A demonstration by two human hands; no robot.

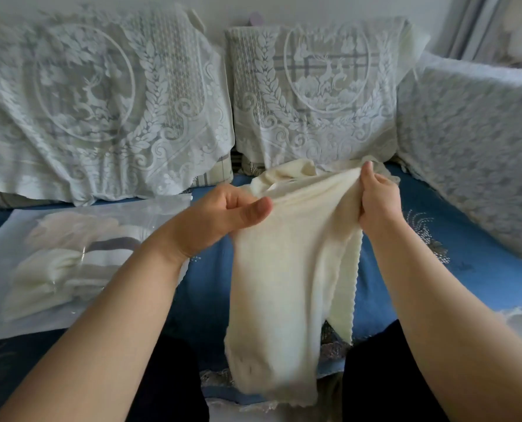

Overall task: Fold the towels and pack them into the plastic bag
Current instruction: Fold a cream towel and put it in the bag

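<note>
Head view, from left to right. Far to the left of the left hand, flat on the blue patterned sofa cover (436, 239): a clear plastic bag (56, 315) with folded cream-white towels (56, 269) inside, one with a grey stripe. Behind the bag and the hands, two back cushions under white lace covers with a deer pattern (101, 95).

Left hand (223, 220), palm turned up, fingers curled inward and thumb laid across, against the left upper part of the long cream-yellow towel with scalloped edges (284, 284); a fold of the cloth seemingly caught between thumb and fingers, though the contact itself partly hidden.

Between both hands: the towel's upper edge, stretched and raised above the seat. Below the hands: the rest of the towel, hanging down in two loose layers toward the dark trousers (384, 376), lower end near the sofa's front edge.

Right hand (378, 199), fingers closed around the bunched right upper corner of the towel, thumb pointing up. Beyond the right hand: a sofa armrest under a white lace cloth (472, 153).
</note>
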